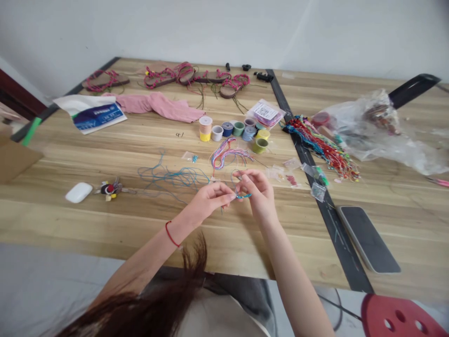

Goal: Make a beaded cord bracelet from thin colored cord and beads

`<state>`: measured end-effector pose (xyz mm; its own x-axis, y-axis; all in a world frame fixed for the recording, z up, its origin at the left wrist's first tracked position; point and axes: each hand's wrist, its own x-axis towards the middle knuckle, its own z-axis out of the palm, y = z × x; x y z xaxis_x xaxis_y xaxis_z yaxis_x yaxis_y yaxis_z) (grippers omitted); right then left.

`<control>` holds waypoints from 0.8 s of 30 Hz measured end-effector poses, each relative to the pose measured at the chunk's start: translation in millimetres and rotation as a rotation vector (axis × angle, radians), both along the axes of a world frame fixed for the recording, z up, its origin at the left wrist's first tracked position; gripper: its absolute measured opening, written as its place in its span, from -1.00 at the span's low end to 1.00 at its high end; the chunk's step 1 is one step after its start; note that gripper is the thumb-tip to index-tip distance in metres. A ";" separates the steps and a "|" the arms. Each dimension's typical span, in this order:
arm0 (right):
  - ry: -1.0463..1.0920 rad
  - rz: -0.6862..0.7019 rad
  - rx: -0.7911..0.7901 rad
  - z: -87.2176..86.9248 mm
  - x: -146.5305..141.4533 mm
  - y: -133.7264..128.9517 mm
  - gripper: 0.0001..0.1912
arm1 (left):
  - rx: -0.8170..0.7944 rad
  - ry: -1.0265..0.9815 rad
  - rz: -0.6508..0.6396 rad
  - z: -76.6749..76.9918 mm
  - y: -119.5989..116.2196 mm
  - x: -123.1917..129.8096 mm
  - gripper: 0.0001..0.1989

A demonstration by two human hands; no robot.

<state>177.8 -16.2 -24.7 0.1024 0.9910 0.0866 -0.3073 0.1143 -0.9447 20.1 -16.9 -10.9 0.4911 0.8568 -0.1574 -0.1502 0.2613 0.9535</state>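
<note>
Between my two hands is a thin blue cord bracelet point(244, 195), bent in a small curve just above the table. My left hand point(214, 199) is closed, with thumb and forefinger pinching its left end. My right hand point(257, 192) is closed on its other side, the fingers partly hiding the cord. Loose blue cord point(175, 177) spreads over the table to the left of my hands. Just beyond lies a bundle of pink, purple and white threads point(222, 157). A small bag with blue beads point(194, 158) lies nearby.
Thread spools point(239, 128) stand in a cluster behind my hands. A phone point(368, 238) lies at right, near colourful cords point(322, 147) and a plastic bag point(372, 126). At left are a white case point(79, 192) and keys point(110, 188). Pink-corded sandals point(185, 75) lie at the back.
</note>
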 end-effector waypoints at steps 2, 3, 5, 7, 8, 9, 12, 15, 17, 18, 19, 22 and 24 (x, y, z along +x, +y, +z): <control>-0.030 -0.029 0.007 -1.6 -1.0 -0.3 -0.66 | 0.019 0.005 0.037 0.7 0.3 0.1 -0.71; -0.049 -0.061 0.011 -2.5 -1.9 -0.6 -0.58 | 0.031 0.009 0.057 1.1 0.4 0.2 -0.71; -0.091 -0.141 0.021 -4.4 -4.1 -1.3 -0.45 | 0.053 0.022 0.101 2.2 0.5 0.6 -0.71; -0.122 -0.207 0.022 -6.1 -6.2 -2.1 -0.39 | 0.066 0.031 0.136 4.0 0.3 0.7 -0.71; -0.133 -0.227 0.011 -6.9 -6.8 -2.5 -0.41 | 0.069 0.032 0.150 5.1 0.1 0.6 -0.71; -0.142 -0.234 -0.012 -7.5 -7.2 -2.8 -0.47 | 0.071 0.030 0.162 6.4 -0.1 0.5 -0.71; -0.155 -0.131 -0.117 -8.6 -7.0 -3.2 -0.66 | 0.085 0.009 0.206 9.5 -0.4 0.0 -0.71; -0.116 0.093 -0.174 -8.4 -7.2 -3.9 -0.55 | 0.113 -0.016 0.243 10.5 -0.2 -0.1 -0.70; -0.128 0.112 -0.142 -7.5 -8.0 -4.9 -0.53 | 0.135 -0.026 0.267 9.8 -0.1 0.1 -0.70; -0.162 0.053 -0.110 -7.0 -8.4 -5.5 -0.55 | 0.146 -0.030 0.281 9.2 -0.1 0.2 -0.70; -0.208 -0.032 -0.070 -6.4 -8.5 -6.1 -0.59 | 0.153 -0.031 0.295 8.5 -0.1 0.3 -0.71; -0.274 -0.215 0.026 -5.0 -6.8 -6.8 -0.62 | 0.161 -0.022 0.328 6.1 -0.3 0.5 -0.72; -0.211 -0.142 0.004 -4.7 -4.7 -6.2 -0.52 | 0.162 -0.005 0.339 4.7 -0.1 0.4 -0.72</control>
<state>173.1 -22.4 -29.4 0.2193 0.9676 0.1248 -0.0842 0.1462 -0.9857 20.5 -17.0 -6.2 0.1761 0.9844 -0.0049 -0.2075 0.0420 0.9773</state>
